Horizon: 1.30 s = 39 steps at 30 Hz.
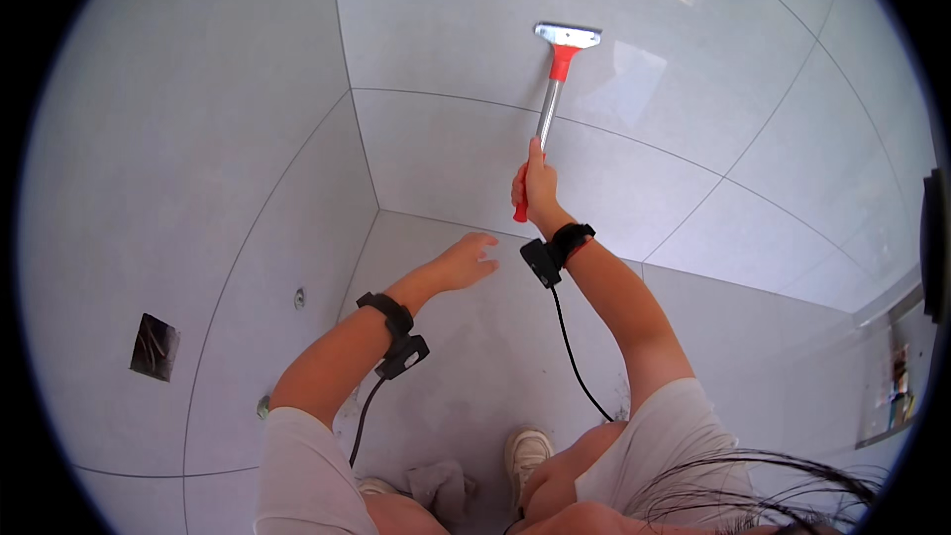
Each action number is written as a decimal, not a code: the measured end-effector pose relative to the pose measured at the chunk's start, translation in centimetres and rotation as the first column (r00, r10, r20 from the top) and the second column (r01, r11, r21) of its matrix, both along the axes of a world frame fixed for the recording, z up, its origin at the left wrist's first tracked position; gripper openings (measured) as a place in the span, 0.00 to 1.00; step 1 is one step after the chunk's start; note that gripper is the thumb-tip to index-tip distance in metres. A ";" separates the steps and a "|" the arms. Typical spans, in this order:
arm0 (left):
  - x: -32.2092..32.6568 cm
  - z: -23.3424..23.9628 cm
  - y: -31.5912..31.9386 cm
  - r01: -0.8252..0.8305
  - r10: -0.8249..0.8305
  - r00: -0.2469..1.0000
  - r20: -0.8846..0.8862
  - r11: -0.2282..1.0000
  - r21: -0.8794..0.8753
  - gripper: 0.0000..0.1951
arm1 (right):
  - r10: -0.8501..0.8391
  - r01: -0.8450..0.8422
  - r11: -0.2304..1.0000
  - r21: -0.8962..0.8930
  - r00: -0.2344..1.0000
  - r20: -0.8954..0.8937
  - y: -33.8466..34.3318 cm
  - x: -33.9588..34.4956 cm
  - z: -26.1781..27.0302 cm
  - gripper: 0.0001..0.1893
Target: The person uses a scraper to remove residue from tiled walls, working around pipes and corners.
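Observation:
My right hand (536, 182) grips the red lower handle of a long scraper (549, 115), with a thumb or finger stretched along its metal shaft. The scraper's wide metal head and dark blade edge lie at or close to the large grey wall tiles (461, 30) ahead; whether the blade touches them I cannot tell. To the lower left, my left hand (469, 261) is held out with its fingers apart and nothing in it. Each wrist wears a black strap with a small cabled device.
A grey cloth (438, 489) lies on the floor between my shoes. In the left wall are a square cut-out with wires (154, 348) and a round pipe fitting (300, 298). At the far right is a recess (895, 386) holding small items.

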<state>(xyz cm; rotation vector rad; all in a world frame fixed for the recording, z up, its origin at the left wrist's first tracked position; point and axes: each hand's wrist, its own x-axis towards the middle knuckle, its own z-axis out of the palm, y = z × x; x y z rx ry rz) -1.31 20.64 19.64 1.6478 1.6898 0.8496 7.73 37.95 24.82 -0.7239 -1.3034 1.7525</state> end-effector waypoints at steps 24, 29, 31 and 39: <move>-0.8 -1.1 -0.2 0.039 -0.039 0.995 -0.087 0.999 -0.004 0.25 | -0.004 0.008 0.997 0.075 0.999 -0.053 -0.2 -2.8 7.5 0.35; -0.4 -0.1 -0.7 -0.019 0.015 0.999 -0.049 0.996 -0.089 0.25 | -0.165 0.156 0.978 0.141 0.985 0.053 1.2 -2.3 0.1 0.34; 0.0 0.9 -1.1 -0.028 0.023 0.999 -0.043 0.992 -0.120 0.25 | -0.192 0.166 0.978 0.123 0.950 0.248 1.7 -0.6 -4.8 0.35; -1.1 0.4 -1.6 -0.052 0.044 0.998 -0.055 0.987 -0.149 0.25 | -0.054 -0.016 0.995 0.100 0.752 0.657 2.0 3.3 -15.0 0.36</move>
